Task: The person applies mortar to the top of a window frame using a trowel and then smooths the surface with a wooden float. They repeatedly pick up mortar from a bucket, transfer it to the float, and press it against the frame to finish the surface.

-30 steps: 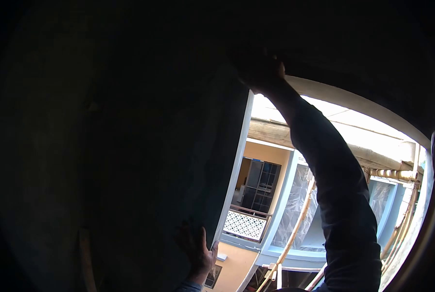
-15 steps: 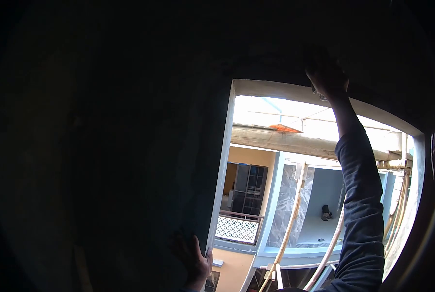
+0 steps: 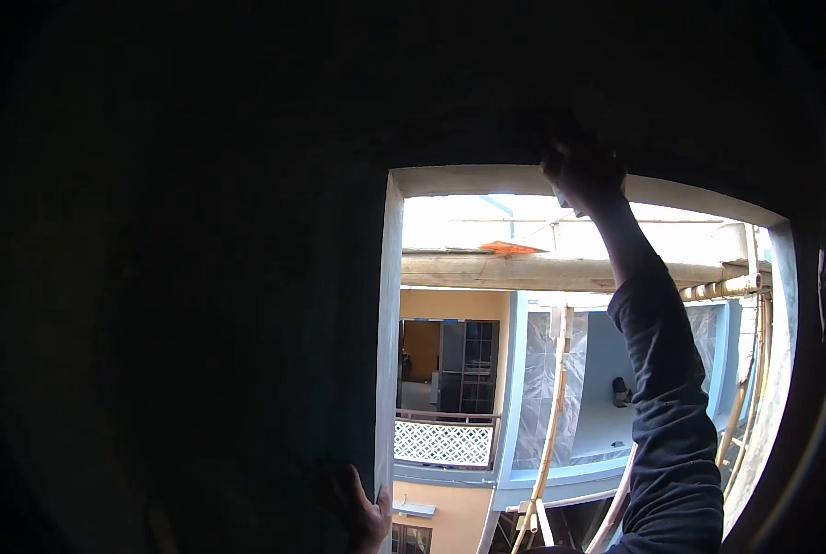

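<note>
My right hand (image 3: pixel 586 175) is raised to the top edge of the window opening (image 3: pixel 473 179), its fingers closed round something too dark to name; a small pale edge of it shows below the fingers. Lower down, my left hand (image 3: pixel 362 517) lies with fingers spread on the dark wall (image 3: pixel 247 323), right beside the opening's left edge (image 3: pixel 387 351). Nothing shows in my left hand. Deep shadow hides the wall's surface and part of both hands.
Outside the opening are a thick horizontal beam (image 3: pixel 496 270), bamboo poles (image 3: pixel 556 406), an orange piece (image 3: pixel 512 247) on the beam, and a building with a white lattice balcony (image 3: pixel 442 444). The opening's right edge (image 3: pixel 782 305) stands beyond my right arm.
The opening now appears further left and more upright in view. My right hand appears further left and slightly lower along the top edge; my left hand stays against the wall.
</note>
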Demonstrator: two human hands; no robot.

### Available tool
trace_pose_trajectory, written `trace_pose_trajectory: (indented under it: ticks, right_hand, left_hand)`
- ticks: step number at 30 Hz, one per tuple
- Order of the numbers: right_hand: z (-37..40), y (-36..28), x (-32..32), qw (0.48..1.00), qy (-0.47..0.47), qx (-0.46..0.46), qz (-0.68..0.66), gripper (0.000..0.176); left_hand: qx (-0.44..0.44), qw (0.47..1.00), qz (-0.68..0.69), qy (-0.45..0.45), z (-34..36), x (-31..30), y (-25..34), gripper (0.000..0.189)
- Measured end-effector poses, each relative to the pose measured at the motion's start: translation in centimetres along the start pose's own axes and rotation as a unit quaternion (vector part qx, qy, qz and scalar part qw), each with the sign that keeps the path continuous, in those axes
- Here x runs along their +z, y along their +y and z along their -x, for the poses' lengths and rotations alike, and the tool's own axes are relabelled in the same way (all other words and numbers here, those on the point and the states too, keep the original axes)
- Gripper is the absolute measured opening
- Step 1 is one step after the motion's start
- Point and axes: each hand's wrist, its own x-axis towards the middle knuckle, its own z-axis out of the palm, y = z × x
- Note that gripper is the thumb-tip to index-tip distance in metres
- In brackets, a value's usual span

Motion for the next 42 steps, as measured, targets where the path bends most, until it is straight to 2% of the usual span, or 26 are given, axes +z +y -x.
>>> trace_pose_trajectory:
  ticks: [2, 3, 5, 7, 8, 9, 11, 13, 17, 19, 20, 23, 24, 25, 28, 29, 31, 32, 33, 35, 36, 38, 39, 40, 41, 42]
  right_hand:
    - [-1.3, 6.2, 1.4, 0.993, 0.054, -0.017, 0.107, 0.057]
    - [-1.5, 7.6, 0.2, 0.99, 0.012, 0.048, 0.135, 0.06]
    - [-1.7, 10.5, -0.4, 0.988, 0.051, 0.068, 0.132, 0.06]
    - [-2.4, 12.3, 0.6, 0.989, 0.079, 0.114, 0.047, 0.06]
    - [-2.2, 12.0, 1.2, 0.992, 0.088, 0.065, 0.066, 0.061]
    - [-2.1, 10.9, 2.2, 0.992, 0.087, 0.064, 0.067, 0.061]
    - [-2.0, 6.8, 3.7, 0.99, 0.102, -0.005, 0.093, 0.061]
    - [-0.4, -0.3, 1.8, 1.0, 0.015, 0.01, 0.023, 0.06]
    - [0.5, -11.5, 3.8, 0.992, 0.008, -0.086, -0.096, 0.059]
    - [1.4, -14.9, 2.6, 0.98, -0.05, -0.142, -0.127, 0.059]
    - [1.4, -14.7, 2.4, 0.98, -0.051, -0.14, -0.128, 0.059]
    - [1.7, -11.5, 2.2, 0.988, -0.023, -0.129, -0.082, 0.059]
    - [0.8, -8.5, 4.0, 0.988, 0.064, -0.125, -0.062, 0.058]
    - [0.3, -5.2, 3.6, 0.984, 0.087, -0.155, 0.014, 0.056]
    - [0.2, 2.7, 0.4, 0.999, 0.032, -0.006, 0.04, 0.052]
    - [-0.3, 5.7, 0.4, 0.994, 0.026, 0.014, 0.108, 0.054]
    - [-1.2, 11.7, 1.1, 0.988, 0.068, 0.005, 0.14, 0.054]
    - [-1.2, 13.0, 0.4, 0.987, 0.061, 0.05, 0.138, 0.057]
    - [-1.3, 13.6, 0.5, 0.987, 0.061, 0.053, 0.142, 0.057]
    - [-1.4, 13.8, 0.0, 0.984, 0.055, 0.144, 0.089, 0.059]
    - [-0.7, 11.4, -0.8, 0.989, 0.043, 0.11, 0.083, 0.062]
    - [-1.1, 7.7, 1.6, 0.992, 0.071, -0.03, 0.097, 0.058]
    - [0.0, 3.8, 1.0, 0.989, 0.1, -0.086, 0.063, 0.057]
    - [-0.2, 1.3, 2.5, 0.974, 0.152, -0.168, -0.003, 0.056]
    - [-0.7, -0.7, 5.1, 0.962, 0.166, -0.217, -0.006, 0.06]
    - [0.9, -3.7, 2.6, 0.989, 0.064, -0.13, -0.042, 0.061]
  left_hand:
    - [0.0, 0.999, -0.039, -0.004, -0.2, -0.7, 0.6, 0.088]
    - [0.003, 0.999, -0.038, -0.003, -0.2, -0.7, 0.6, 0.088]
    - [-0.024, 0.999, -0.039, -0.015, -0.1, -0.3, 0.7, 0.087]
    - [-0.024, 0.998, -0.048, -0.02, -0.2, -0.7, 0.9, 0.087]
    - [-0.022, 0.998, -0.06, -0.024, -0.2, -0.8, 0.9, 0.086]
    - [-0.023, 0.998, -0.059, -0.025, -0.1, -0.4, 0.5, 0.086]
    - [-0.016, 0.999, -0.025, -0.019, 0.1, 0.9, -0.4, 0.086]
    - [-0.016, 1.0, -0.024, -0.013, -0.3, 0.1, 0.2, 0.085]
    - [-0.015, 1.0, -0.007, -0.015, -0.2, 0.1, 0.1, 0.085]
    - [-0.019, 1.0, -0.005, -0.017, -0.3, -0.1, 0.3, 0.085]
    - [-0.02, 1.0, -0.003, -0.02, -0.3, -0.3, 0.3, 0.085]
    - [-0.034, 0.999, -0.01, -0.036, 0.0, 0.2, -0.2, 0.086]
    - [-0.032, 0.999, -0.009, -0.038, -0.1, 0.0, -0.1, 0.086]
    - [-0.019, 0.999, -0.025, -0.029, -0.1, -0.6, 0.2, 0.086]
    - [-0.001, 0.999, -0.03, -0.013, -0.2, -0.2, 0.1, 0.087]
    - [0.001, 1.0, -0.024, -0.007, 0.0, 0.0, -0.2, 0.087]
    - [-0.004, 1.0, -0.02, -0.008, -0.2, 0.0, 0.0, 0.087]
    - [-0.009, 1.0, -0.02, -0.014, -0.1, 0.0, 0.0, 0.088]
    - [-0.005, 1.0, -0.017, -0.016, -0.1, 0.1, -0.1, 0.088]
    - [0.0, 1.0, -0.018, -0.002, -0.2, 0.4, -0.2, 0.089]
    - [0.002, 1.0, -0.016, -0.004, -0.2, 0.4, -0.1, 0.089]
    - [-0.025, 0.999, -0.007, -0.02, -0.1, -0.1, 0.2, 0.088]
    - [-0.018, 1.0, -0.007, -0.023, -0.1, -0.2, 0.4, 0.088]
    - [-0.029, 0.999, -0.025, -0.035, 0.0, -0.4, 0.6, 0.086]
    - [-0.04, 0.997, -0.044, -0.048, 0.0, -0.6, 0.8, 0.085]
    - [-0.069, 0.994, -0.02, -0.08, -0.2, -0.9, 1.2, 0.085]
